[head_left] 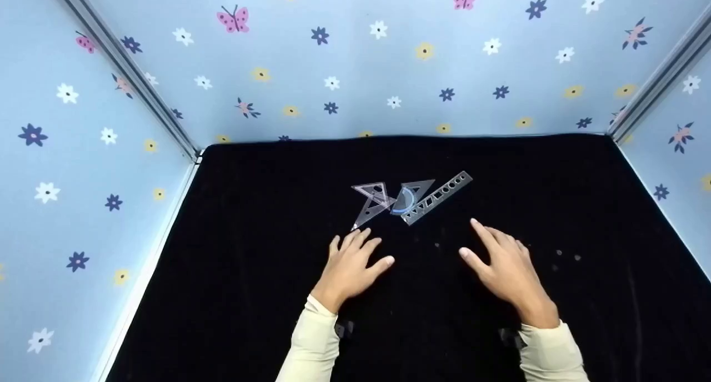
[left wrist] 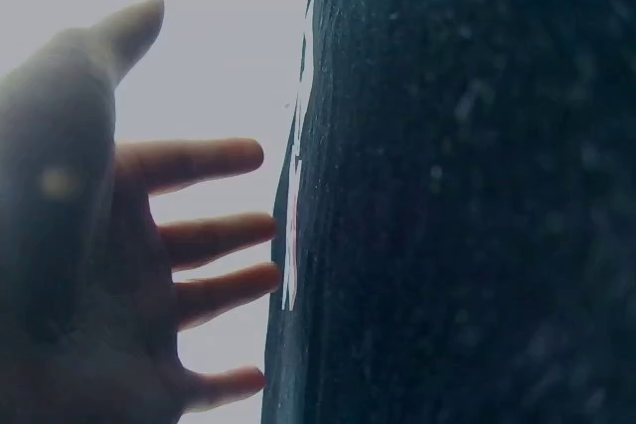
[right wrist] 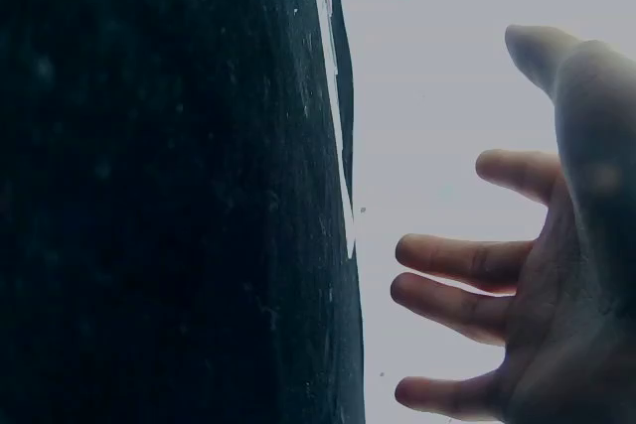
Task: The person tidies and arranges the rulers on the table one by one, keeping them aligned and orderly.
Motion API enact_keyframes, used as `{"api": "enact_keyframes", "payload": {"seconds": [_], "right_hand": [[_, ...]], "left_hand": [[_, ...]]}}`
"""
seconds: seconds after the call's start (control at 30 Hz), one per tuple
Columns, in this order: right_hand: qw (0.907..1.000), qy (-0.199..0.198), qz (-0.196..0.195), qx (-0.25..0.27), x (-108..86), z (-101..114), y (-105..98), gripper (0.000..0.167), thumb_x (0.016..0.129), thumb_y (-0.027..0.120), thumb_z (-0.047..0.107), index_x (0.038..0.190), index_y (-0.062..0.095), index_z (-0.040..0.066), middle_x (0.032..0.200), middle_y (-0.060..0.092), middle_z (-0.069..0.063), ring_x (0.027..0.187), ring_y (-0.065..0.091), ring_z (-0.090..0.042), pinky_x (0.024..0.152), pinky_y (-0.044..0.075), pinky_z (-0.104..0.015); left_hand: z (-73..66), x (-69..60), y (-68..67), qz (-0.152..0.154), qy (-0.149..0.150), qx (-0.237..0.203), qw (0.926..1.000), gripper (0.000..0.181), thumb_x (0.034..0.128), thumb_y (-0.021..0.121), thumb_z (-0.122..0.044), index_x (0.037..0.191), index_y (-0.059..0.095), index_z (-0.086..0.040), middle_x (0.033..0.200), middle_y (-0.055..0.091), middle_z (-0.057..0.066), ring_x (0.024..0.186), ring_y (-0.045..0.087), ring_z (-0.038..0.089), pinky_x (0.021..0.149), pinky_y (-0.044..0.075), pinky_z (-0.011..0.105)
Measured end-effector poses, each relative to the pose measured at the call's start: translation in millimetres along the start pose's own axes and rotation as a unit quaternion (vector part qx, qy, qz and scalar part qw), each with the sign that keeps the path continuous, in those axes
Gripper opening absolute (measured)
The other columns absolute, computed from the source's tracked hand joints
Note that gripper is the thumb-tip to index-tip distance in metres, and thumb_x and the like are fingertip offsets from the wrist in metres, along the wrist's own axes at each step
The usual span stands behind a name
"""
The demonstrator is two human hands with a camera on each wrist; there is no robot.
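On the black cloth, in the head view, lies a small group of clear plastic drawing tools. A stencil ruler [head_left: 437, 197] with cut-out shapes slants up to the right. Its lower end meets a protractor [head_left: 404, 204] with a blue arc, which overlaps a clear set square [head_left: 425, 187]. To their left, a pinkish set square [head_left: 379, 190] crosses another clear set square [head_left: 364, 215]. My left hand [head_left: 350, 271], fingers spread and holding nothing, is just below the left set squares. Lower right of the ruler, my right hand [head_left: 508, 271] is empty with fingers extended.
Black cloth [head_left: 233, 249] covers the table. Flower-patterned light blue panels [head_left: 377, 60] enclose the back and sides, with metal posts [head_left: 128, 65] at the corners. A few small pale specks [head_left: 577, 257] show on the cloth right of the right hand.
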State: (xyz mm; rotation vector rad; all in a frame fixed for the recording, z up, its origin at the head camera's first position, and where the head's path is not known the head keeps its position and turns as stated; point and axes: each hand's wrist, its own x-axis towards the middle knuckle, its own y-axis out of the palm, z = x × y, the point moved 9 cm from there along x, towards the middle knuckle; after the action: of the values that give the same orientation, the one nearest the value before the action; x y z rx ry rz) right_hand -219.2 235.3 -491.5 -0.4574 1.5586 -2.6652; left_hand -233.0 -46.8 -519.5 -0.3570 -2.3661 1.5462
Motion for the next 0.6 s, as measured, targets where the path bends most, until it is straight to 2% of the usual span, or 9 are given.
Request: {"api": "enact_keyframes", "payload": {"seconds": [0.17, 0.6], "right_hand": [[0.9999, -0.008, -0.001, 0.014, 0.5, 0.0, 2.8, 0.061, 0.099, 0.057, 0.048, 0.149, 0.048, 0.015, 0.135, 0.058, -0.020, 0.122, 0.051, -0.044, 0.099, 0.035, -0.066], [0.9995, -0.009, 0.014, 0.027, 0.5, 3.7, 11.1, 0.058, 0.100, 0.056, 0.047, 0.145, 0.053, 0.010, 0.134, 0.059, -0.017, 0.123, 0.053, -0.041, 0.099, 0.039, -0.062]], "left_hand": [[-1.7, 0.0, 0.4, -0.005, 0.011, -0.006, 0.9999, 0.061, 0.1002, 0.043, -0.060, 0.136, 0.062, -0.015, 0.146, 0.052, 0.010, 0.137, 0.043, 0.032, 0.110, 0.030, 0.059], [-2.6, -0.6, -3.4, -0.018, 0.027, -0.009, 0.9994, 0.050, 0.0995, 0.052, -0.050, 0.131, 0.066, -0.014, 0.139, 0.059, 0.007, 0.132, 0.049, 0.027, 0.107, 0.038, 0.051]]}}
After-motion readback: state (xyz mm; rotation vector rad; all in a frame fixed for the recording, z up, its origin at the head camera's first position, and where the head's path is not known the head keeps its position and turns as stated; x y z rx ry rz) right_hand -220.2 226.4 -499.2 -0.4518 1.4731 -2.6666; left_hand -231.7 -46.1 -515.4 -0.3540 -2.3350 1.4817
